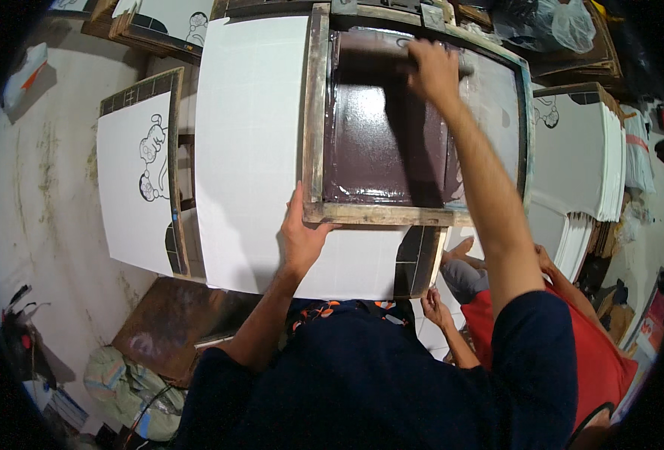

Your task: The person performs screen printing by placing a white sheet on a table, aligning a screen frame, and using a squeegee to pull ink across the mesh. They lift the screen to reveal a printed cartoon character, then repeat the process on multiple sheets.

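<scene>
A wooden-framed printing screen (pixel 386 214) lies over a white sheet (pixel 249 135); its mesh (pixel 392 142) is dark purple-brown and glossy. My left hand (pixel 302 240) grips the frame's near-left corner, thumb along the near bar and fingers against the left bar. Near the far end of the mesh, my right hand (pixel 431 71) is closed around a squeegee (pixel 377 61) that lies crosswise and is smeared by motion. My right forearm crosses the frame's right part. The sheet rests on a board (pixel 420 262) whose dark near-right corner shows.
At left stands a board with a printed sheet (pixel 133 180) bearing black line drawings. Stacked white sheets (pixel 572 161) are at right. A co-worker in a red shirt (pixel 602 337) sits close on my right, one hand (pixel 435 306) by the board's corner. Plastic bags (pixel 568 30) lie far right.
</scene>
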The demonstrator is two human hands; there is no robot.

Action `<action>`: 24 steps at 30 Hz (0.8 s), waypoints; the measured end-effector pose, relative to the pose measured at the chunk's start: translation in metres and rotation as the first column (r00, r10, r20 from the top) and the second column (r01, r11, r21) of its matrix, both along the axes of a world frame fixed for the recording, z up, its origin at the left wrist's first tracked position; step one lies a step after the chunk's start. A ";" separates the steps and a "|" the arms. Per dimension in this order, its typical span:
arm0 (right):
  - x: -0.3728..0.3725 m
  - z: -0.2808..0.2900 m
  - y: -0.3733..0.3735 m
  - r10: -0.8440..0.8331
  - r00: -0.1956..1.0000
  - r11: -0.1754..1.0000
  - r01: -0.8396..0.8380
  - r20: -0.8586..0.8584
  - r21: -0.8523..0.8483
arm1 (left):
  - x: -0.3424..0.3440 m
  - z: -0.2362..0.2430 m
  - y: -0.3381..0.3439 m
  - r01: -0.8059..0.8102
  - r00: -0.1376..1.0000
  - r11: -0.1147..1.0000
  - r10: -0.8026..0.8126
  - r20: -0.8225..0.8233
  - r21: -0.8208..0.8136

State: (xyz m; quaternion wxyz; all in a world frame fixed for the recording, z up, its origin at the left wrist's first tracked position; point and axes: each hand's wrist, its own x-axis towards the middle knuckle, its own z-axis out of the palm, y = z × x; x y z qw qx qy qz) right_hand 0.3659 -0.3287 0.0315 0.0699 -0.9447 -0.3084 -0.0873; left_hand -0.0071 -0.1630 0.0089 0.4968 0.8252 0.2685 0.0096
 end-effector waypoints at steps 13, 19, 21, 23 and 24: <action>-0.106 -0.007 -0.029 -0.040 0.999 0.977 0.036 0.017 0.209 | 0.001 0.000 -0.001 -0.010 1.000 0.999 0.009 -0.020 -0.035; -0.250 0.036 -0.055 -0.166 0.985 0.936 0.141 0.051 0.322 | 0.013 0.027 0.002 0.045 0.996 0.995 -0.038 0.080 -0.092; -0.259 0.055 -0.051 -0.222 0.963 0.896 0.139 0.155 0.421 | 0.021 0.057 0.002 0.059 0.974 0.992 -0.033 0.224 -0.111; -0.247 0.085 -0.046 -0.216 0.926 0.835 0.011 0.310 0.551 | 0.031 0.098 0.006 0.106 0.931 0.932 0.031 0.365 -0.348; -0.230 0.105 -0.042 -0.188 0.894 0.785 -0.113 0.407 0.609 | 0.040 0.120 0.009 0.112 0.889 0.973 -0.007 0.457 -0.202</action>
